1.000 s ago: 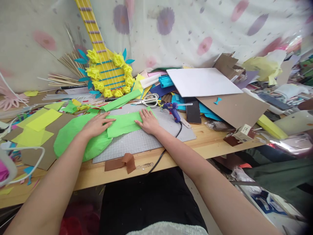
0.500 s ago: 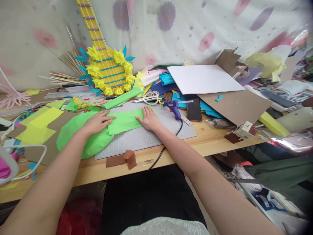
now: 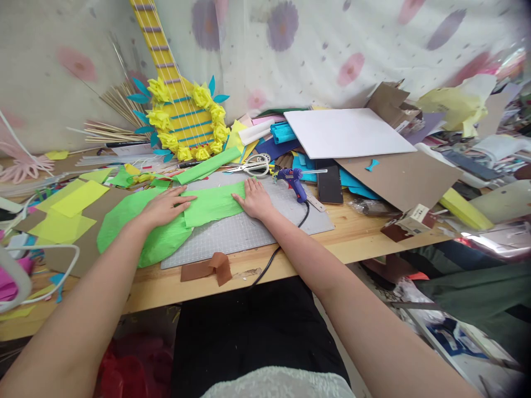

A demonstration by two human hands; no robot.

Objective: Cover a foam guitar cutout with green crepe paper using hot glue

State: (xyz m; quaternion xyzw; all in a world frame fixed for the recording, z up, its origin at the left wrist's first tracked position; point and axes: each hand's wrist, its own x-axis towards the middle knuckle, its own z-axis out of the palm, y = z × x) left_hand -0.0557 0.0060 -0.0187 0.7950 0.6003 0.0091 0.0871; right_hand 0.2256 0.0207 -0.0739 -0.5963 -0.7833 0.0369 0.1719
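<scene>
A strip of bright green crepe paper [image 3: 213, 205] lies flat across a grey cutting mat [image 3: 232, 237]. My left hand [image 3: 166, 205] rests with fingers extended where the strip's left end meets a rounded green paper-covered piece [image 3: 120, 229]. On the strip's right end, my right hand [image 3: 255, 199] lies flat with its fingers spread. Scissors with white handles [image 3: 254, 165] sit just behind the strip. A purple glue gun [image 3: 293, 182] stands to the right of my right hand, its black cord running over the table edge.
A yellow paper guitar with crepe flowers [image 3: 188, 119] leans at the back. A white board [image 3: 352, 132] lies over coloured papers at right, beside a black phone [image 3: 329, 182]. Yellow sheets [image 3: 70, 213] lie at left; a brown paper scrap [image 3: 207, 269] is near the front edge.
My right hand has shifted very slightly right along the green strip. My left hand stays in place, and the view has barely moved.
</scene>
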